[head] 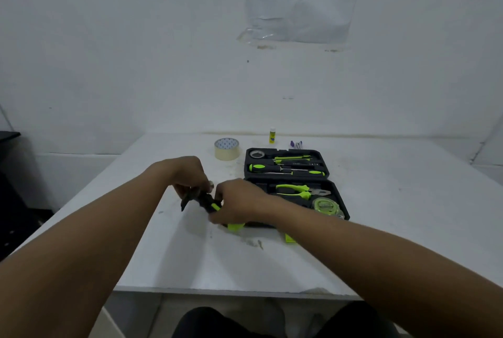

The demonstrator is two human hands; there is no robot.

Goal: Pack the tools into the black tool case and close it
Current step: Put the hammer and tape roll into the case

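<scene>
The black tool case (337, 196) lies open on the white table (381, 228). Its far half holds screwdrivers (285, 168) and a small tape roll (257, 154). Its near half holds green-handled pliers (299, 191) and a green tape measure (325, 206). Just left of the case, both hands hold a black and green hammer (206, 201). My left hand (187, 174) grips its head end, where a metal face shows. My right hand (239, 202) grips the green and black handle, whose green end (235, 226) sticks out below the hand.
A roll of beige packing tape (227, 149) stands behind the hands. A glue stick (272, 135) and some pens (296, 144) sit at the table's far edge by the wall. A green case latch (290, 238) juts out in front. A dark object (8, 201) stands at the left.
</scene>
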